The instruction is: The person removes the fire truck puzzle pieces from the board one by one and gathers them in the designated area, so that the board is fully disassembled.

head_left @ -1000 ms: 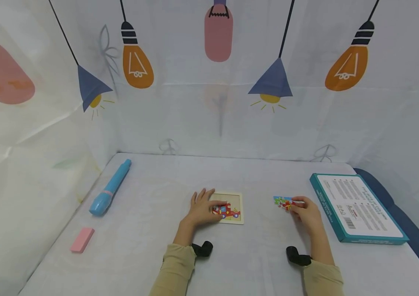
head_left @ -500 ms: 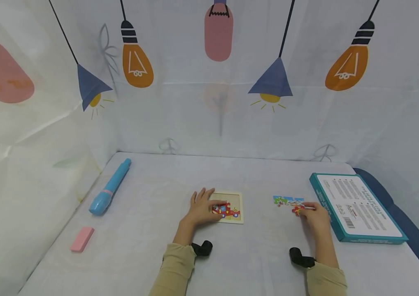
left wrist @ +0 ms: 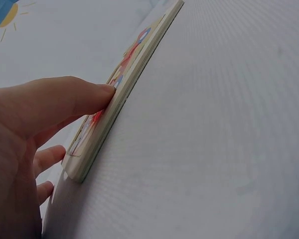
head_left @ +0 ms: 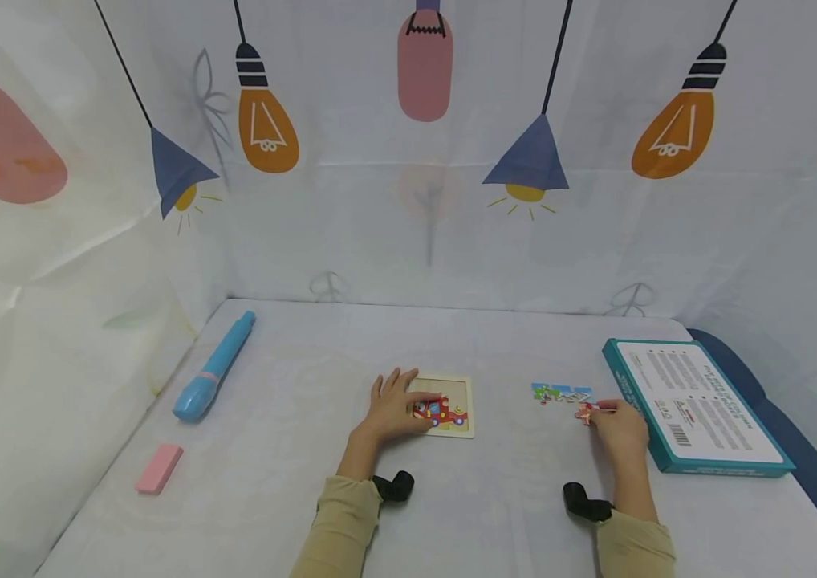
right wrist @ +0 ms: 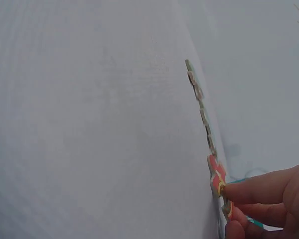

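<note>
The left hand (head_left: 392,407) lies at the 9 o'clock side of a pale puzzle tray (head_left: 471,409) on the white surface (head_left: 488,498). Its grip is loose: the thumb rests at the tray's 6 o'clock rim, the index finger reaches over the pieces, and the other fingers spread beyond the border. Inside the tray, assembled pieces show a red vehicle (head_left: 449,412) with blue wheels, partly covered by the fingers.

At the tray's 3 o'clock, well apart, the right hand (head_left: 621,429) pinches a red puzzle piece (head_left: 584,413) between thumb and fingers. The piece sits at the 4 o'clock end of a blue and green row of puzzle pieces (head_left: 560,392); whether the two touch is unclear.

Just past the right hand, at its 3 o'clock, lies a teal-edged box (head_left: 701,401), its white face printed with text and a barcode. At the left hand's 9 o'clock, well apart, a blue pen-shaped device (head_left: 217,365) points its narrow end to 1 o'clock, and a pink block (head_left: 160,469) lies at its 7 o'clock. At 12 o'clock behind the surface hangs a white curtain (head_left: 351,233) printed with lamps and bulbs.
</note>
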Demonstrator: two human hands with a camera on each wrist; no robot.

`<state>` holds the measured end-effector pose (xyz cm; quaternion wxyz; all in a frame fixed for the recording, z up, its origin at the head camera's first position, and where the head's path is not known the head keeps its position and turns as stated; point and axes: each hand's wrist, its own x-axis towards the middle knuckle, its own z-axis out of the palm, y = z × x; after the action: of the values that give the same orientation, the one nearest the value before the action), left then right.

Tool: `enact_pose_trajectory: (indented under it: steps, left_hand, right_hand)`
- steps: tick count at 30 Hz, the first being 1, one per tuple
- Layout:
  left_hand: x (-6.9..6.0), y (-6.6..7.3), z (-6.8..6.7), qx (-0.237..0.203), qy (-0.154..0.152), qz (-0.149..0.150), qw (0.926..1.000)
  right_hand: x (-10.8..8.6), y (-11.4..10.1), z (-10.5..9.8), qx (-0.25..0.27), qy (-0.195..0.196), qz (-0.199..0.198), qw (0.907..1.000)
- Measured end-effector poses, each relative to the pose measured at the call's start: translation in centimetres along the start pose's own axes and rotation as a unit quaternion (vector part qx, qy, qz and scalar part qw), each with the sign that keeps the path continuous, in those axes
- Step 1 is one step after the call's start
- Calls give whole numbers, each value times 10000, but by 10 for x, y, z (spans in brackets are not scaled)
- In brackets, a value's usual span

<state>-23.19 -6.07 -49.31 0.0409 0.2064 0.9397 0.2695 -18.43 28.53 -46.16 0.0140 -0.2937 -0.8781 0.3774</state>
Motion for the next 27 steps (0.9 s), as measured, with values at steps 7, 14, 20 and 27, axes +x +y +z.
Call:
enact_pose_trajectory:
  steps: [7,14,20,27]
  left_hand:
    - [1,-1,0,61,15,31,10000]
    - [-1,0,0,10,-66,19,10000]
    - [-1,-2,-1,40,-72,85,9999]
    - [-2,-4,-1,-20,98,233,9997]
  right_hand:
    - [1,-4,4,-62,230,-212,9995]
    - [-1,-14,15,979,-170,-445,9941]
    - [-5,-26,30,1397,-291,-624,9878]
    - [-14,-43,45,1612,-497,-1018,9804]
